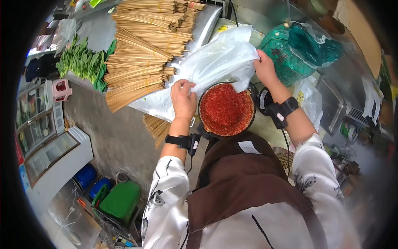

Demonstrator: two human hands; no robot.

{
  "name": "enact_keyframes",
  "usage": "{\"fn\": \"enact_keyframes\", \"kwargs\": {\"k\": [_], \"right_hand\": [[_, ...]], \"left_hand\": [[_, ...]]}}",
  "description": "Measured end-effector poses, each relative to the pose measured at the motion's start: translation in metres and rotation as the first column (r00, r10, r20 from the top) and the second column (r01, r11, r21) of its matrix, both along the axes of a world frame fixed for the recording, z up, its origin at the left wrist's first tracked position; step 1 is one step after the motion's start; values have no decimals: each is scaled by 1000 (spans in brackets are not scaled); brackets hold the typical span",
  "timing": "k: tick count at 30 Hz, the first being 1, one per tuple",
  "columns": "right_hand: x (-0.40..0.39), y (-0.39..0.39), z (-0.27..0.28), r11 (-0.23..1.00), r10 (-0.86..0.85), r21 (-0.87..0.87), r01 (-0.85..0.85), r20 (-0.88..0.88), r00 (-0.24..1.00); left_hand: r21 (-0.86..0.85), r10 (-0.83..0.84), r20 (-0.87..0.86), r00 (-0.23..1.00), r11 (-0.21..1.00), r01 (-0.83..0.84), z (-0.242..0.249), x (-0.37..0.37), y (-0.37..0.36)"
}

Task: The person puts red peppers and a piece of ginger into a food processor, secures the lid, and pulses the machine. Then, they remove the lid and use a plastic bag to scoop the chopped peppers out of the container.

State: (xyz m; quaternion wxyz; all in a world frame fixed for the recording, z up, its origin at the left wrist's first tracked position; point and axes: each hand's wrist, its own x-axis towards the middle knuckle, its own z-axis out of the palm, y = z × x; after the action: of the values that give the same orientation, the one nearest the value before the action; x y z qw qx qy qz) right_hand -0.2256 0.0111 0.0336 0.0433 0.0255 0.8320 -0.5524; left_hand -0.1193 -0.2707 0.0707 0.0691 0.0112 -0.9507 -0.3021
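A white plastic bag (215, 56) is stretched between my two hands. My left hand (183, 98) pinches its near left edge, fingers curled. At the bag's right end, my right hand (265, 68) grips a corner between thumb and fingers. Just below the bag stands a dark round pot (200, 108) filled with red chopped chili paste (227, 106). One flap of the bag hangs over the pot's far rim. Close beyond my right hand sits a green plastic bag (286, 52) with dark contents.
Bundles of wooden skewers (141, 54) lie on the metal table to the left, with leafy greens (83, 60) behind them. A clear plastic container (331, 103) is at the right. On the floor are a green bin (121, 200) and a pink stool (61, 90).
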Motion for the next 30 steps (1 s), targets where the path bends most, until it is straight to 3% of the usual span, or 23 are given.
{"fn": "enact_keyframes", "kwargs": {"k": [2, 4, 7, 11, 15, 17, 22, 30], "right_hand": [[1, 7, -5, 908, 258, 409, -88, -380, 888], [1, 15, 6, 806, 458, 555, -204, -369, 809], [10, 26, 3, 675, 618, 653, -345, -243, 748], [31, 28, 2, 462, 714, 665, -586, 113, 691], [49, 30, 11, 569, 629, 624, -536, 90, 772], [61, 24, 21, 543, 558, 679, -494, 148, 816], [87, 14, 28, 477, 461, 747, -464, 237, 855], [132, 1, 21, 611, 317, 756, -236, 39, 948]], "left_hand": [[102, 5, 77, 997, 995, -13, -13, 1, -3], [267, 1, 193, 981, 962, -54, -22, 5, -11], [395, 5, 228, 974, 914, -97, -39, 18, -18], [326, -63, 173, 983, 945, 3, -51, 38, -18], [278, -39, 177, 983, 961, -12, -51, 54, -20], [327, 32, 113, 993, 943, -68, -51, 64, -15], [345, 22, 259, 966, 932, -114, -52, 92, -10], [363, 92, 140, 986, 922, -138, -67, 124, -10]]}}
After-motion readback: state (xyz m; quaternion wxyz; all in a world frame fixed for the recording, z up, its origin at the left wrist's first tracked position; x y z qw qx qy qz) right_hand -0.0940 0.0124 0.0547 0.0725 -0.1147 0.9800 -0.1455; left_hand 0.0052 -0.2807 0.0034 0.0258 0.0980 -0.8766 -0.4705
